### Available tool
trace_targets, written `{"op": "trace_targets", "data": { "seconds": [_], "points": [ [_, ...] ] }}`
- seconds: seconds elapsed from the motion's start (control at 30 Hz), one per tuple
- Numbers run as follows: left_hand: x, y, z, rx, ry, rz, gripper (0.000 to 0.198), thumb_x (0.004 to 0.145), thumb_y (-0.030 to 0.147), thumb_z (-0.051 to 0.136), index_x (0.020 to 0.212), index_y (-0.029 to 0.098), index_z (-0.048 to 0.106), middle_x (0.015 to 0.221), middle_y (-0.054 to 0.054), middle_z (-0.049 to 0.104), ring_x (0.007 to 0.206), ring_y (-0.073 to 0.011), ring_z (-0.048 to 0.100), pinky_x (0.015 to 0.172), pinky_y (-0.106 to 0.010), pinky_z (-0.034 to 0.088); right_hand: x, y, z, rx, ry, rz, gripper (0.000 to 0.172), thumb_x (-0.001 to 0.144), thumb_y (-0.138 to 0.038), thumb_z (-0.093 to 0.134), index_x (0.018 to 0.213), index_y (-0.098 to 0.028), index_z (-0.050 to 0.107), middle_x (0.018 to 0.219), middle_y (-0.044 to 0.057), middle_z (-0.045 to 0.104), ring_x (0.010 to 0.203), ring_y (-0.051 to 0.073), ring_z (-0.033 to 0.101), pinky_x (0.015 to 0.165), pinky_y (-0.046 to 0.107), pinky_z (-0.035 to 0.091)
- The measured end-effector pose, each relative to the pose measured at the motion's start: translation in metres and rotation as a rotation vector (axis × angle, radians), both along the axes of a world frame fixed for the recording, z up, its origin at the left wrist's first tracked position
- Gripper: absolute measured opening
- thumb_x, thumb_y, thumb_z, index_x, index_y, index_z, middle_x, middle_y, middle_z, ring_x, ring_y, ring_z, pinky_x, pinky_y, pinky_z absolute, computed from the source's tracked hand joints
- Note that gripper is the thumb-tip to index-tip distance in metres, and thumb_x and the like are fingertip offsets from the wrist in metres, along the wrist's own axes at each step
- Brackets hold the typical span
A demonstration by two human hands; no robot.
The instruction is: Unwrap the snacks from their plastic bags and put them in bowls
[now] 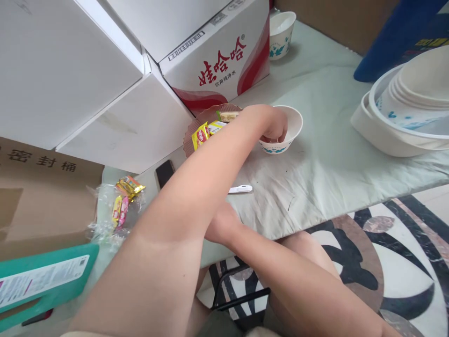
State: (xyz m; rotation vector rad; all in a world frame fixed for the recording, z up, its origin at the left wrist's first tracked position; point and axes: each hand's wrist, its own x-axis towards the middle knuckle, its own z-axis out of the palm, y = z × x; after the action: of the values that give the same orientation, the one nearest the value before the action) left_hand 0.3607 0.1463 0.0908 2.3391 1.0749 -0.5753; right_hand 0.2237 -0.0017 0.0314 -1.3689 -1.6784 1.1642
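My left hand (271, 125) reaches across the table into a small white paper bowl (293, 126) with a blue-green pattern. Its fingers are bunched and point down inside the bowl, and what they hold is hidden. Just left of the bowl, a brown plate (196, 122) carries yellow snack packets (201, 135). My right hand (221, 224) lies at the table's near edge, under my left forearm, and its fingers are hidden. A white pen-like stick (241, 189) lies on the pale cloth between the two hands.
A white carton with red print (217, 61) and larger white boxes stand at the back left. A stack of white bowls (414, 107) sits at the right and another paper bowl (282, 32) at the back. A black phone (164, 172), a clear sweets bag (121, 206) and a teal box (42, 281) lie near left.
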Motion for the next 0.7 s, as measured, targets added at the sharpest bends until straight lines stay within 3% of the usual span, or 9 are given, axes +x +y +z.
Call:
{"op": "trace_targets", "data": {
  "seconds": [0.17,0.27,0.37,0.4,0.47,0.5,0.57,0.7],
  "points": [
    [0.012,-0.009,-0.013,0.025,-0.133,0.177,0.024,0.057,-0.013,0.073,0.057,0.009,0.063,0.096,-0.008,0.069,0.127,-0.0351,0.060,0.109,-0.047,0.046,0.004,0.003,0.002,-0.054,0.025,0.029,0.043,0.087,-0.035,0.061,0.129,-0.027,0.068,0.138,0.010,0.066,0.125,0.038,0.060,0.091,0.047,0.053],
    [0.006,-0.015,0.003,0.021,-0.173,0.142,0.026,0.053,-0.014,0.074,0.054,0.009,0.062,0.090,-0.008,0.069,0.125,-0.0404,0.061,0.108,-0.053,0.045,0.001,0.002,-0.002,-0.013,0.022,0.013,0.031,0.087,-0.029,0.059,0.116,-0.025,0.071,0.125,0.009,0.073,0.115,0.035,0.064,0.088,0.043,0.052],
    [-0.027,-0.024,0.036,0.077,-0.295,-0.020,0.016,0.069,-0.008,0.060,0.064,0.006,0.065,0.075,-0.001,0.061,0.118,-0.0367,0.064,0.093,-0.048,0.048,-0.003,-0.001,-0.009,0.010,-0.035,0.033,0.019,0.088,-0.023,0.051,0.093,-0.023,0.069,0.103,0.008,0.076,0.096,0.028,0.067,0.075,0.035,0.046],
    [-0.046,-0.031,0.045,0.127,-0.450,-0.086,0.020,0.077,-0.004,0.050,0.073,0.006,0.066,0.073,0.002,0.056,0.116,-0.0318,0.065,0.086,-0.041,0.048,-0.004,-0.002,-0.011,0.018,-0.047,0.038,0.017,0.088,-0.022,0.050,0.088,-0.022,0.067,0.097,0.007,0.075,0.090,0.026,0.067,0.071,0.034,0.043],
    [-0.096,-0.051,0.054,0.194,-0.773,-0.094,0.027,0.085,0.004,0.041,0.091,0.008,0.067,0.076,0.004,0.050,0.110,-0.0223,0.068,0.079,-0.030,0.044,-0.005,-0.004,-0.015,0.035,-0.058,0.027,0.013,0.086,-0.022,0.050,0.082,-0.022,0.063,0.088,0.006,0.073,0.080,0.023,0.065,0.065,0.032,0.037],
    [-0.125,-0.063,0.051,0.200,-0.915,0.002,0.022,0.088,0.010,0.047,0.093,0.011,0.067,0.078,0.004,0.050,0.101,-0.0180,0.069,0.076,-0.026,0.044,-0.006,-0.004,-0.016,0.040,-0.060,0.020,0.012,0.086,-0.022,0.050,0.080,-0.022,0.060,0.085,0.005,0.072,0.076,0.022,0.063,0.064,0.032,0.035],
    [-0.185,-0.087,0.032,0.232,-1.047,0.361,0.009,0.087,0.020,0.059,0.081,0.017,0.065,0.077,0.003,0.056,0.081,-0.0118,0.065,0.070,-0.021,0.045,-0.008,-0.005,-0.018,0.042,-0.062,0.015,0.011,0.085,-0.022,0.050,0.077,-0.022,0.057,0.080,0.005,0.070,0.069,0.020,0.058,0.062,0.031,0.033],
    [-0.288,-0.121,-0.038,0.177,-1.200,0.808,0.026,0.085,0.029,0.068,0.067,0.020,0.051,0.065,0.003,0.050,0.061,-0.0089,0.046,0.061,-0.022,0.040,-0.017,-0.006,-0.021,0.045,-0.057,0.052,0.009,0.083,-0.021,0.050,0.077,-0.022,0.055,0.072,0.002,0.065,0.062,0.017,0.054,0.063,0.030,0.035]
  ]
}}
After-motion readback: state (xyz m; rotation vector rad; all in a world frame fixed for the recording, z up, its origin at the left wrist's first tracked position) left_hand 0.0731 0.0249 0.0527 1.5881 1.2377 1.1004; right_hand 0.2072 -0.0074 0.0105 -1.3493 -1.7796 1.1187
